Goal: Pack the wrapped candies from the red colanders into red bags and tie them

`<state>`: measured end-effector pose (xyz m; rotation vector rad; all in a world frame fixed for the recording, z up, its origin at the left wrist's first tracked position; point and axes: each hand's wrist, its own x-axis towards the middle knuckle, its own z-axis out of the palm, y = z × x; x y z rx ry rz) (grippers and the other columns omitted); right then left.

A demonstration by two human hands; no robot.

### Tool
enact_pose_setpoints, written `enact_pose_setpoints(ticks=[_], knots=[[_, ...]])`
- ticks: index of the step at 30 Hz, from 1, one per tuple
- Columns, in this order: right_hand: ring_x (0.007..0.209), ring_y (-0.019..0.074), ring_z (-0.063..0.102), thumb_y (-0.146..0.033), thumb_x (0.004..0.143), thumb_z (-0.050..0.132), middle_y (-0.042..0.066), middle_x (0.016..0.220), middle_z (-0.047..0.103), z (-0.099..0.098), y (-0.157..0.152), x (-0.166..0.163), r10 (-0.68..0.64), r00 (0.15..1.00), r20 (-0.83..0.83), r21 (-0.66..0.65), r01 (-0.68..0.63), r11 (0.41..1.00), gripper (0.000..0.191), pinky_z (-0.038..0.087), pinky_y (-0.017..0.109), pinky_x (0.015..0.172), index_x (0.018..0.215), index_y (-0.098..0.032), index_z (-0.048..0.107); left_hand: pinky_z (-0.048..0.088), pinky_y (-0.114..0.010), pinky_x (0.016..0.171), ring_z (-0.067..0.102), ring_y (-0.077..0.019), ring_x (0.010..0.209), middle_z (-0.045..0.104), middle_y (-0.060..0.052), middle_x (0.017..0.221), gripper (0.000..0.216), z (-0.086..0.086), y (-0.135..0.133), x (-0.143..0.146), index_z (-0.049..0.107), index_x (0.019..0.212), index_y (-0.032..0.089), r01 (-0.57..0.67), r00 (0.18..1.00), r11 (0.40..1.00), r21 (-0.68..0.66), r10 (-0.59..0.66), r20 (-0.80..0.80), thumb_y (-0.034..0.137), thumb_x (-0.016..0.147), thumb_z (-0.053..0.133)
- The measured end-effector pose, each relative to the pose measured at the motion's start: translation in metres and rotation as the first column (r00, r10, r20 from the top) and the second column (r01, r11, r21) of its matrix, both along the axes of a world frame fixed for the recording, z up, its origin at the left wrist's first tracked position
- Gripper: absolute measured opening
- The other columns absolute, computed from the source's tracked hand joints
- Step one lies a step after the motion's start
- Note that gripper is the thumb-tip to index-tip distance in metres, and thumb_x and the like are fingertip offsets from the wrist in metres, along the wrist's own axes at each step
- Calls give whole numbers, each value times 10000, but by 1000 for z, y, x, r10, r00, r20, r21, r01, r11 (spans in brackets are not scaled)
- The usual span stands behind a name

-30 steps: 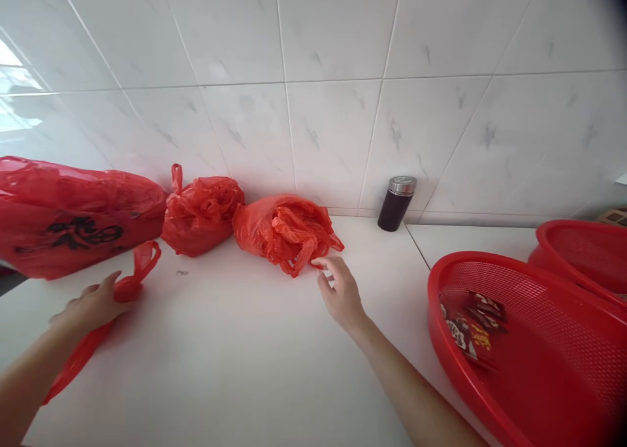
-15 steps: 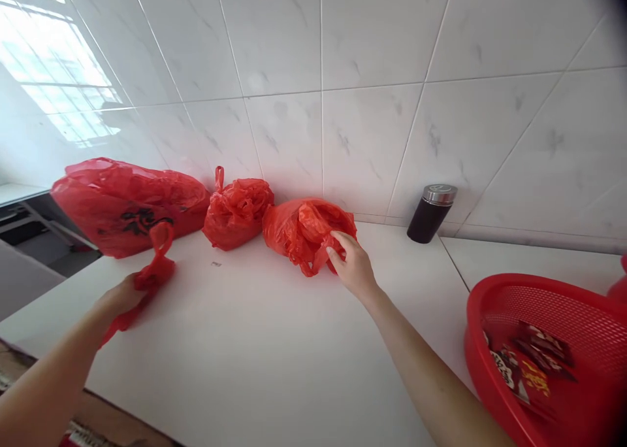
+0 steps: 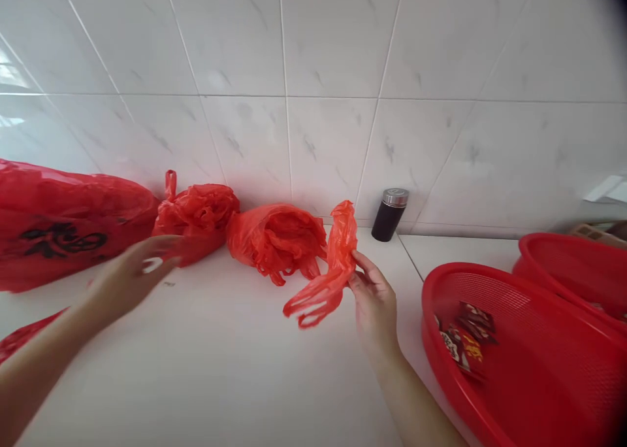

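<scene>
Between the thumb and fingers of my right hand (image 3: 376, 300) is a thin red plastic bag (image 3: 337, 257), its handle loops hanging to the left. A bunch of red plastic bags (image 3: 279, 238) sits beside it against the wall. My left hand (image 3: 130, 267) is in the air with fingers apart and nothing in them, slightly blurred. Behind it stand a small stuffed red bag (image 3: 208, 205) and a large red bag (image 3: 73, 218) with black lettering. Partly hidden by my left forearm, another red bag (image 3: 24, 334) lies at the left edge.
A black flask (image 3: 389, 215) with a silver lid stands by the tiled wall. At right is a red plastic basket (image 3: 465, 270) holding several snack packets (image 3: 467, 346), with a second red basket (image 3: 543, 241) behind it. All stand on a white tabletop (image 3: 235, 368).
My right hand has drawn one red bag away from the bunch, to the right. My left hand has let go of its red bag and moved toward the middle. The view has turned right.
</scene>
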<state>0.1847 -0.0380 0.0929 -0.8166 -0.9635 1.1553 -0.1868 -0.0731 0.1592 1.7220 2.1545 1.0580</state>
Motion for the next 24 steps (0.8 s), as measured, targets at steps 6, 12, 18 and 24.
enact_pose_setpoints(ticks=[6,12,18,24], knots=[[878,194,652,-367,865,625,50,983,703,8,-31,14,58,994,94,-17,-56,998,424,517,383,864,1271,-255,581,497,-325,809,610,-264,1052,608,-79,1281,736,2,7,208,457,1372,327,744,649,659,-109,-674,352,372,701,755],[1286,226,466,-352,924,521,64,1438,461,-7,-39,36,-140,925,352,147,93,985,532,384,430,1071,1431,-310,366,419,-283,577,572,-178,640,648,-13,713,196,-29,23,270,629,825,215,556,717,831,36,-500,486,403,842,577],[1060,202,612,-275,875,551,62,1227,619,-40,-37,44,-6,838,545,65,-35,997,311,481,390,937,1185,-251,551,417,-275,534,516,-151,537,544,18,581,350,-50,13,263,536,671,197,480,605,877,-11,-322,728,515,792,618],[768,151,625,-320,913,491,19,863,637,-36,-48,44,-15,865,501,-37,38,999,109,492,271,666,918,-217,528,384,-237,465,492,-129,490,529,31,540,407,-57,1,255,515,649,180,308,680,949,-60,-176,711,552,770,628]])
